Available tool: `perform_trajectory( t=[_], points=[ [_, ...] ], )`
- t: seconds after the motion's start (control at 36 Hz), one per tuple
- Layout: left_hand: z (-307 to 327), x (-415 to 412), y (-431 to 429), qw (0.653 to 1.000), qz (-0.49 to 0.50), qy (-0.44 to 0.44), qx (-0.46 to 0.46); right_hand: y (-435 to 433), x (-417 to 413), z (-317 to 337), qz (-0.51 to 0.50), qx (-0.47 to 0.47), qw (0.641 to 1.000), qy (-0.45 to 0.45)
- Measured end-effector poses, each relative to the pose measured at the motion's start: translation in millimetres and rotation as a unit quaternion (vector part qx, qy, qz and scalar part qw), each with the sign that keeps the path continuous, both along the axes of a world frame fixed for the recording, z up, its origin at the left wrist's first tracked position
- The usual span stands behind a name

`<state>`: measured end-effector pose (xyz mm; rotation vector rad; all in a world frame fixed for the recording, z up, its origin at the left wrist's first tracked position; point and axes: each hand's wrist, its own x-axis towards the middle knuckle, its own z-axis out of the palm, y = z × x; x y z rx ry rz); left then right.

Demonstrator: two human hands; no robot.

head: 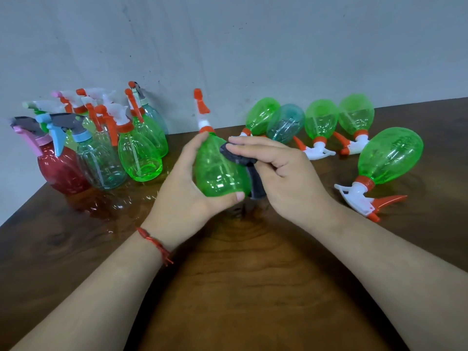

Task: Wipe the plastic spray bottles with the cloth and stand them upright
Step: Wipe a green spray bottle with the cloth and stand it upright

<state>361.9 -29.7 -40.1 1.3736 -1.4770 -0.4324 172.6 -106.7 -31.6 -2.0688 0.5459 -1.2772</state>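
Tabletop [240,287] of dark, glossy wood meets a plain grey wall [253,46]. Above it the left hand [182,191] grips a green spray bottle [217,171], nozzle up; the right hand [286,173] pinches a dark cloth [240,159] against its side. Upright bottles [101,153] cluster at left; five lying bottles [390,155] sit at right.

Two bare forearms reach forward from the lower corners and meet mid-frame. The left hand [187,191] curls round a translucent green plastic spray bottle [215,171], thumb underneath. The right hand [288,178] holds a dark grey cloth [240,159] against it, forefingers stretched flat.
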Motion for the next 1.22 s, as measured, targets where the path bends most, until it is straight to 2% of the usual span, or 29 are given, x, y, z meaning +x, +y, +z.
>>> perform_trajectory(
  t=[0.11,0.22,0.47,0.69,0.86,1.0,1.11,1.22],
  points=[
    [-4,-9,3,0.998,-0.065,-0.022,0.003,-6,-2,5,0.014,0.066,0.997,-0.048],
    [0,-14,9,0.994,-0.105,0.031,0.0,-12,-4,9,0.034,0.144,0.984,-0.094],
    [-4,-8,5,0.995,-0.077,0.06,-0.015,-1,-3,12,0.094,0.219,0.966,-0.097],
    [7,-2,2,0.99,0.015,0.132,-0.054,2,3,3,0.07,0.108,0.989,-0.07],
    [8,6,-2,0.987,0.028,0.158,-0.031,7,2,-2,0.057,0.019,0.998,-0.026],
    [8,3,4,0.995,-0.021,0.096,-0.018,3,1,-1,0.037,0.037,0.998,-0.044],
    [5,-6,9,0.996,-0.089,0.014,0.0,-5,0,5,0.036,0.111,0.99,-0.083],
    [3,-9,11,0.991,-0.131,0.019,0.02,-8,-5,9,0.06,0.193,0.971,-0.125]
  ],
)
